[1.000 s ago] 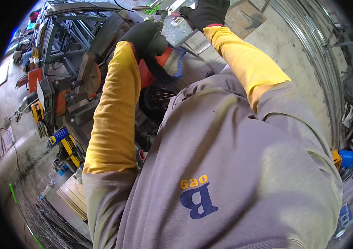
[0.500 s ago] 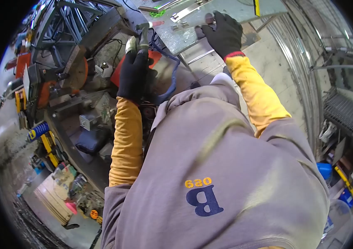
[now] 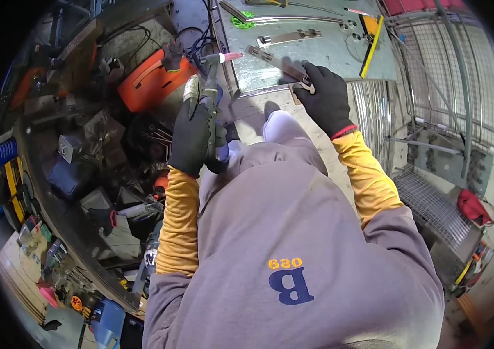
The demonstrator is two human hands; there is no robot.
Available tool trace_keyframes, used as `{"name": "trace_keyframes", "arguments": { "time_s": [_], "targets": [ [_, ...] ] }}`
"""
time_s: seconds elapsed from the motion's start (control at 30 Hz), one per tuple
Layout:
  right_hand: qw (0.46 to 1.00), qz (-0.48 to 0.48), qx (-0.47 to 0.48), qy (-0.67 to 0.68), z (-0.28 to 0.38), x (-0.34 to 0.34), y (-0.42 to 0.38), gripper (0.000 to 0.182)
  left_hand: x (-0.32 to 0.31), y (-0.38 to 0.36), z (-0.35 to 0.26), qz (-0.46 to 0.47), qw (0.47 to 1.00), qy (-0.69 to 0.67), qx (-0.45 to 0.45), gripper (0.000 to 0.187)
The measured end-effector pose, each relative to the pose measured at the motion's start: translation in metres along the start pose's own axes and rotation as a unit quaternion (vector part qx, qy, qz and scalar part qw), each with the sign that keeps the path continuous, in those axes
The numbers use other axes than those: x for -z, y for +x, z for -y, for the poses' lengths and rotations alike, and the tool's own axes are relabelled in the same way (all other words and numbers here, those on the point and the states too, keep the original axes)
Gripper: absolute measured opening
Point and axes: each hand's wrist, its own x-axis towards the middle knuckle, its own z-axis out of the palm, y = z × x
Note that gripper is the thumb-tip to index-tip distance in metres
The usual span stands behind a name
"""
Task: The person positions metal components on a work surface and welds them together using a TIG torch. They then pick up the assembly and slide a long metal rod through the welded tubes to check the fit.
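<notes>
**Torch in one grip, bracket in the other**

The welding torch (image 3: 215, 75) stands upright beside the table (image 3: 316, 58) edge, the gloved left hand (image 3: 191, 136) clenched around its handle. The gloved right hand (image 3: 325, 99) pinches a small metal bracket (image 3: 300, 88) at that edge. Flat metal strips (image 3: 287, 38) lie farther along the table.

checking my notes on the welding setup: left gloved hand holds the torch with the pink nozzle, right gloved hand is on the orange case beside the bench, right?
Not quite. In the head view the right hand rests on a small metal bracket at the edge of the metal table, not on the orange case, which lies apart on the left. The left hand does hold the torch with the pink nozzle.
</notes>
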Motion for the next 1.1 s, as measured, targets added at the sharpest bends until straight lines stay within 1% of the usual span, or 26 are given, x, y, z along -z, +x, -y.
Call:
{"name": "trace_keyframes", "arguments": {
  "time_s": [0.03,0.1,0.13,0.17,0.23,0.27,0.3,0.33,0.4,0.47,0.63,0.77,0.87,0.97,1.03,1.1],
  "targets": [
    [1.0,0.006,0.003,0.003,-0.002,-0.001,0.004,0.056,-0.003,0.0,0.0,-0.005,1.0,-0.002,0.005,0.064],
    [0.995,-0.035,0.008,0.096,-0.011,-0.006,0.014,0.045,-0.011,0.0,-0.001,-0.005,1.0,-0.026,0.01,0.058],
    [0.994,-0.03,0.01,0.104,-0.014,-0.009,0.021,0.045,-0.017,0.001,-0.002,-0.008,0.999,-0.036,0.011,0.055],
    [0.991,-0.051,0.026,0.119,-0.015,-0.014,0.03,0.04,-0.023,0.002,-0.003,-0.018,0.999,-0.036,0.014,0.055],
    [0.986,-0.073,0.039,0.148,-0.011,-0.018,0.045,0.032,-0.038,0.0,-0.004,-0.025,0.999,0.018,-0.016,0.068],
    [0.984,-0.068,0.039,0.16,-0.011,-0.022,0.055,0.032,-0.046,0.0,-0.004,-0.036,0.999,0.022,-0.01,0.068],
    [0.984,-0.064,0.062,0.152,-0.012,-0.026,0.065,0.03,-0.053,-0.002,-0.001,-0.061,0.998,0.021,-0.01,0.041],
    [0.984,-0.061,0.085,0.144,-0.013,-0.031,0.074,0.029,-0.061,-0.002,0.001,-0.085,0.996,0.02,-0.01,0.023],
    [0.977,-0.048,0.095,0.184,-0.014,-0.042,0.085,0.028,-0.075,-0.003,0.004,-0.115,0.993,0.017,0.005,0.024],
    [0.973,-0.022,0.111,0.2,-0.016,-0.05,0.089,0.028,-0.084,-0.003,0.007,-0.113,0.993,0.009,0.043,0.026],
    [0.98,0.031,0.094,0.172,-0.02,-0.06,0.092,0.023,-0.1,-0.004,0.017,-0.148,0.985,-0.021,0.082,0.032],
    [0.981,0.015,0.096,0.165,-0.021,-0.064,0.094,0.021,-0.103,-0.001,0.021,-0.145,0.982,-0.043,0.112,0.031],
    [0.982,0.005,0.088,0.167,-0.018,-0.063,0.095,0.021,-0.103,0.001,0.023,-0.136,0.986,-0.035,0.093,0.029],
    [0.983,-0.001,0.08,0.163,-0.016,-0.062,0.095,0.02,-0.106,0.002,0.026,-0.145,0.986,-0.04,0.077,0.028],
    [0.984,-0.003,0.074,0.161,-0.015,-0.063,0.094,0.02,-0.106,0.004,0.036,-0.141,0.989,0.001,0.049,0.035],
    [0.986,0.021,0.064,0.155,-0.015,-0.064,0.093,0.022,-0.111,0.003,0.044,-0.148,0.988,0.001,0.039,0.034]
  ]
}}
